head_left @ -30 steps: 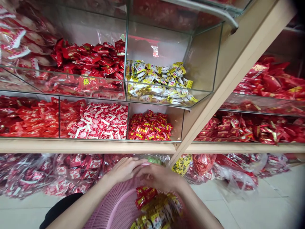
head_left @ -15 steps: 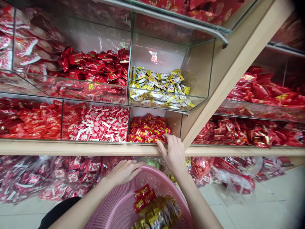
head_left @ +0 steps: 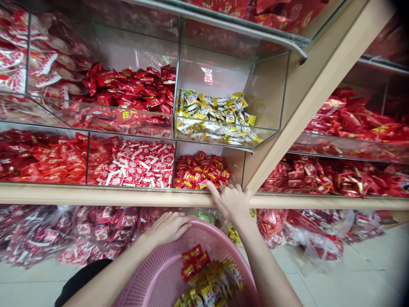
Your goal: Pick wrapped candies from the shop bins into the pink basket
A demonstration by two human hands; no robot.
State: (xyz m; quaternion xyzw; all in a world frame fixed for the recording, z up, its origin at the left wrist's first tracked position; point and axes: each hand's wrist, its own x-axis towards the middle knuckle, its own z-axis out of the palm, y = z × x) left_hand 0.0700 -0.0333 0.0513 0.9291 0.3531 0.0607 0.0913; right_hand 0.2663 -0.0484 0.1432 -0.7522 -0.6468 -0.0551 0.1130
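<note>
My left hand [head_left: 171, 226] is closed on the rim of a pink perforated plastic basket [head_left: 234, 251]. In the basket lie a few red candies [head_left: 193, 261] with yellow lettering, beside a heap of yellow-and-white wrapped candies [head_left: 212, 288]. My right hand [head_left: 231, 202] is at the wooden front edge of the lower shelf, fingers apart and thumb out to the left. Its other fingertips reach over the edge and are partly hidden. Right behind it is a compartment of red candies [head_left: 201, 168] with yellow lettering; nothing shows in this hand.
A clear-walled bin of yellow-and-white candies [head_left: 217, 115] sits above. Red-and-white candies [head_left: 143, 164] fill the compartment to the left. A slanting wooden post [head_left: 306, 98] stands at the right. Plastic bags of candy [head_left: 105, 226] lie under the wooden shelf edge [head_left: 96, 194].
My right hand has drawn back slightly and lowered from the red candies onto the shelf edge, its thumb spreading left. My left hand stays on the basket rim. The view has shifted slightly.
</note>
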